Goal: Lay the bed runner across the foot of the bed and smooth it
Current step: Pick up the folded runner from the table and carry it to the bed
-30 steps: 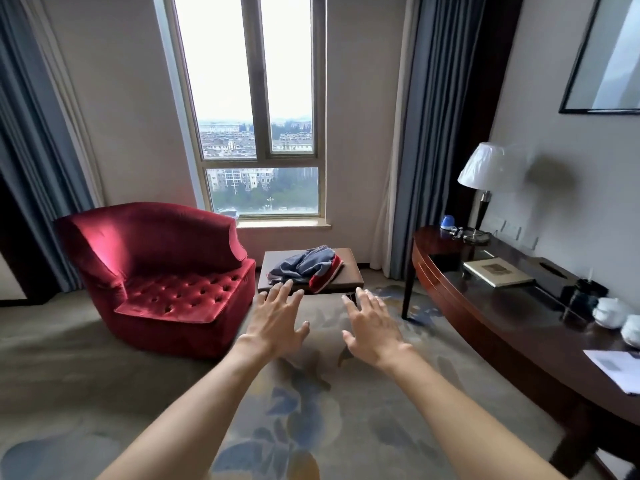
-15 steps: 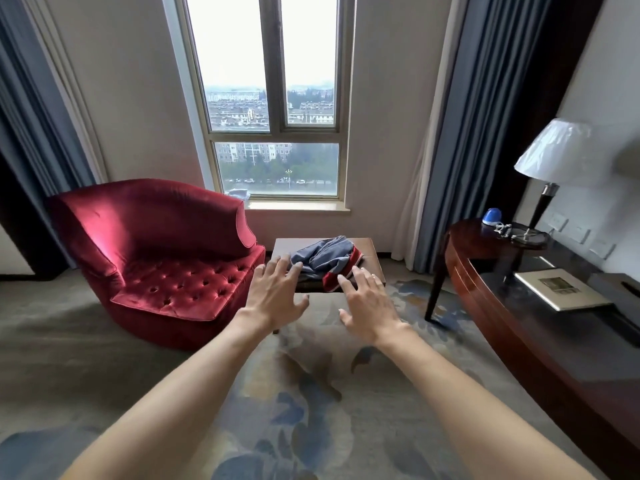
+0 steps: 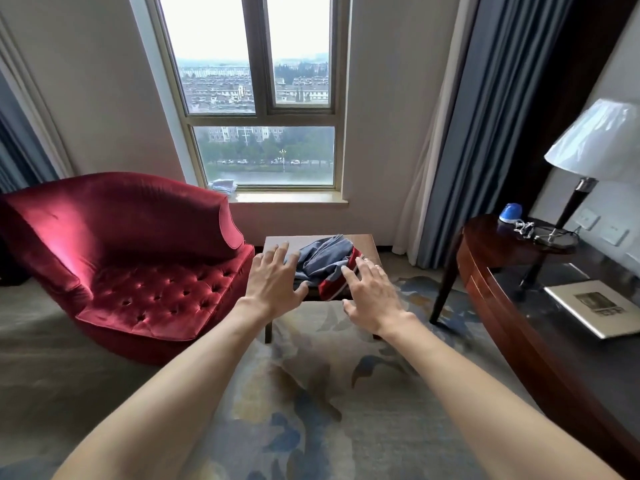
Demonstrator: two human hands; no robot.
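Observation:
The bed runner (image 3: 325,261), a bunched grey-blue cloth with a red and white edge, lies on a small brown side table (image 3: 367,244) under the window. My left hand (image 3: 273,285) is stretched out with fingers spread, just left of the bundle. My right hand (image 3: 370,292) is spread open just right of it, its fingertips near the red edge. Neither hand holds anything. No bed is in view.
A red tufted armchair (image 3: 138,265) stands left of the side table. A dark curved desk (image 3: 540,306) along the right wall carries a lamp (image 3: 588,157), a blue object (image 3: 509,213) and a flat book (image 3: 595,306). Patterned carpet (image 3: 311,393) covers the floor. Blue curtains (image 3: 485,126) hang beside the window.
I have come closer to the side table. Both open hands have advanced from over the carpet to either side of the bunched runner.

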